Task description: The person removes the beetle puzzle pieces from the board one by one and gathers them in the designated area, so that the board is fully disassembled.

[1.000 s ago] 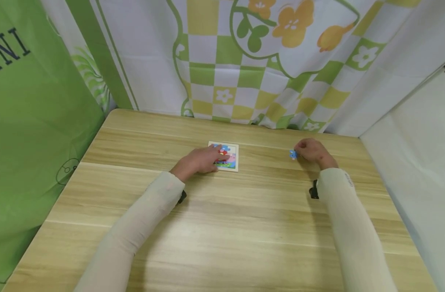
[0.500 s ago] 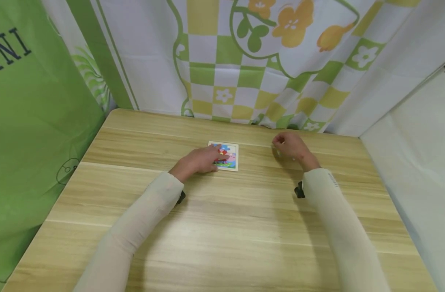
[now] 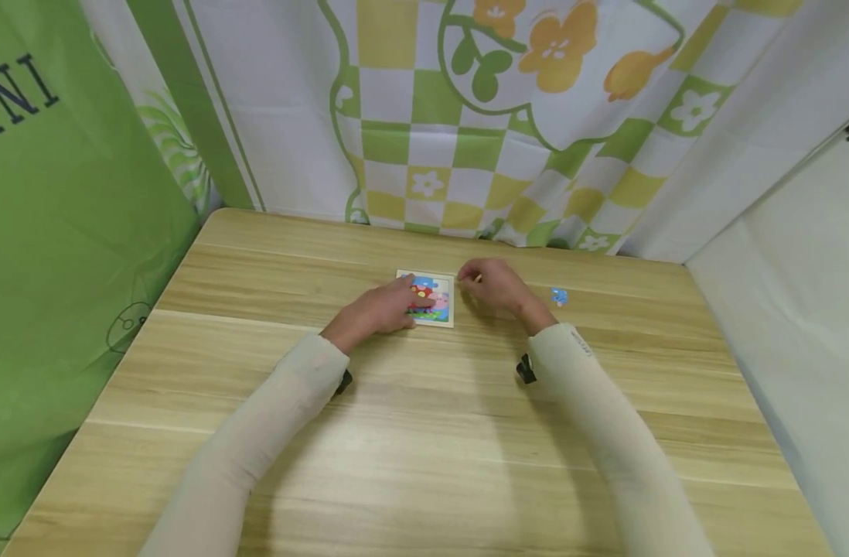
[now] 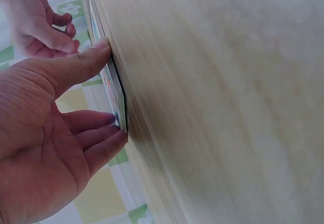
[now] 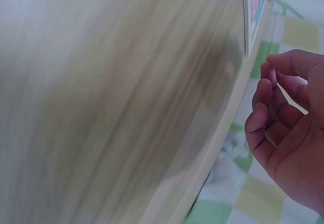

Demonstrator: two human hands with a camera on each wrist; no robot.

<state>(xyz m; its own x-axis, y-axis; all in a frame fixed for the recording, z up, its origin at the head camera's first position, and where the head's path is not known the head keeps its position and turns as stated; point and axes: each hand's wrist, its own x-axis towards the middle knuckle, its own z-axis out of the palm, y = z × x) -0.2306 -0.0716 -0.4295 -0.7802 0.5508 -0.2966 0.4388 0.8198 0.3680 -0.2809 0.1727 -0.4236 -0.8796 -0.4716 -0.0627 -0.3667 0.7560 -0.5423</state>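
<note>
A small square puzzle tray [image 3: 453,309] with a cartoon picture lies near the back of the table, a pale patch at its upper right. Across its left part rests my left hand [image 3: 379,311], a finger over the picture. In the left wrist view, the thumb [image 4: 98,49] and fingertips [image 4: 121,132] of that hand touch the tray's edge, spread apart. My right hand [image 3: 497,285] is just right of the tray. Its thumb and index fingertips meet and the other fingers curl; I cannot tell whether anything small is between them. A loose blue puzzle piece [image 3: 559,295] lies further right.
The wooden table [image 3: 424,433] fills the space before me. A patterned curtain [image 3: 431,147] hangs behind its back edge, with green cloth [image 3: 69,232] on the left and white cloth [image 3: 793,294] on the right. Black wrist mounts [image 3: 526,369] sit under both sleeves.
My right hand has moved left from beside the blue puzzle piece to the right edge of the puzzle tray. The piece stays where it was; my left hand keeps its place.
</note>
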